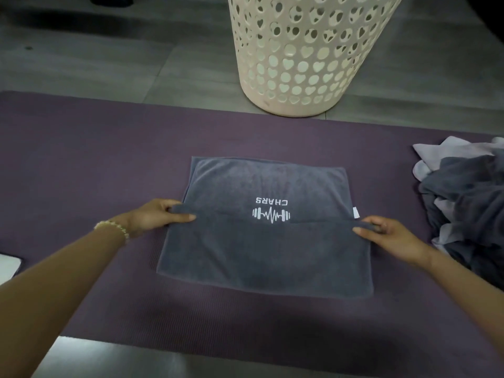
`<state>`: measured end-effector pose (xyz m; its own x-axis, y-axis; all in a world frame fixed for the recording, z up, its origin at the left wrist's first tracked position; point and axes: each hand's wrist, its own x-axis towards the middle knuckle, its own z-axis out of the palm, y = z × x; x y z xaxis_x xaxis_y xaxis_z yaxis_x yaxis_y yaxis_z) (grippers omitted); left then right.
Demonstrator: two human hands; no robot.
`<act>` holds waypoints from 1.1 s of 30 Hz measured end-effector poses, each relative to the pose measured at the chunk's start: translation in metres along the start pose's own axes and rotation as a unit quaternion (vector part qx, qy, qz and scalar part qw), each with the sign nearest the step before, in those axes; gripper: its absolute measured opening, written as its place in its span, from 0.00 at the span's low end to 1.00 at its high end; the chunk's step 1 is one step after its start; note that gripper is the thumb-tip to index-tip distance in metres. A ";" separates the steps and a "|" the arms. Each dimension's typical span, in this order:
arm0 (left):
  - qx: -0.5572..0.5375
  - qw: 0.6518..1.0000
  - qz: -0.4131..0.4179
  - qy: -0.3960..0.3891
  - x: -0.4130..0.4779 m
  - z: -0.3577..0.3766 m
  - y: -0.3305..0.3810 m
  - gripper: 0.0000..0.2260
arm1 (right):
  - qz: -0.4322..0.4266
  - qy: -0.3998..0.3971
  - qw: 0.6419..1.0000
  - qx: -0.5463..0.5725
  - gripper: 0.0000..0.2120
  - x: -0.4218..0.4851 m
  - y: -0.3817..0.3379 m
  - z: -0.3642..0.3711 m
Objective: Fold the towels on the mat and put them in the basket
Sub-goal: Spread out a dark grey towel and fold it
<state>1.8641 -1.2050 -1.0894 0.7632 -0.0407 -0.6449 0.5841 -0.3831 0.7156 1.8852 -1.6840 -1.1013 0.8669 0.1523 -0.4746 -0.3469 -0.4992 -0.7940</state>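
One dark grey towel (259, 255) lies flat in the middle of the purple mat (81, 159), with its near part folded up over the far part. The folded edge runs straight across from side to side, just below a white logo (271, 214) of a barbell and the word CHARS, which reads upside down from here. One small white tag (355, 212) sticks out at the towel's right side.

Two grips are on the towel, one at each end of that folded edge. The left grip (161, 216) pinches the left corner between thumb and curled fingers. The right grip (387, 236) pinches the right corner in the same way. Both are low, at or just above the cloth, and both forearms reach in from the near corners. The left wrist wears one beaded bracelet (114, 227).

At the right edge of the mat sits one loose pile (469, 200) of unfolded towels, dark grey and pale lilac mixed; how many are in it I cannot tell. It lies apart from the flat towel.

Beyond the mat's far edge stands one cream basket (300, 64) on the grey tiled floor (109, 50), its wall pierced with heart-shaped holes; its top is out of view. At the far left, one white object (8, 266) shows, cut off by the frame
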 end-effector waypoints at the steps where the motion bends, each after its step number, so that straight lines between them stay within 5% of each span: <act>1: -0.067 0.998 0.001 -0.011 -0.001 -0.001 0.004 0.19 | 0.005 -0.006 0.999 0.053 0.07 0.001 -0.007 -0.006; 4: -0.174 0.984 0.025 0.000 0.007 -0.009 0.023 0.31 | -0.011 -0.009 0.992 0.129 0.32 0.015 -0.033 -0.022; 6: -0.202 0.978 0.045 0.040 0.022 -0.017 0.037 0.30 | -0.021 0.010 0.990 0.139 0.39 0.035 -0.047 -0.028; 8: -0.206 0.972 0.058 0.093 0.041 -0.019 0.054 0.17 | -0.014 0.030 0.987 0.157 0.27 0.061 -0.058 -0.030; 11: -0.198 0.962 0.060 0.180 0.074 -0.016 0.065 0.14 | 0.019 0.105 0.976 0.189 0.07 0.101 -0.056 -0.026; 16: -0.073 0.967 -0.016 0.242 0.101 0.001 0.043 0.18 | 0.103 0.205 0.961 0.152 0.10 0.130 -0.022 -0.001; 21: -0.147 0.944 0.025 0.295 0.109 0.002 0.044 0.08 | 0.059 0.254 0.957 0.127 0.06 0.135 -0.020 -0.006; 24: -0.152 0.939 0.038 0.307 0.116 -0.002 0.053 0.07 | 0.061 0.269 0.950 0.146 0.13 0.145 -0.022 -0.014; 33: -0.015 0.966 -0.044 0.255 0.114 -0.005 0.044 0.14 | 0.140 0.168 0.963 0.159 0.09 0.127 -0.031 -0.009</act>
<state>1.9780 -1.2219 -1.1303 0.7424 0.4541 -0.4927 0.6549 -0.3368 0.6765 2.0094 -1.6566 -1.1333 0.7713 -0.2613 -0.5803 -0.6302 -0.1856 -0.7539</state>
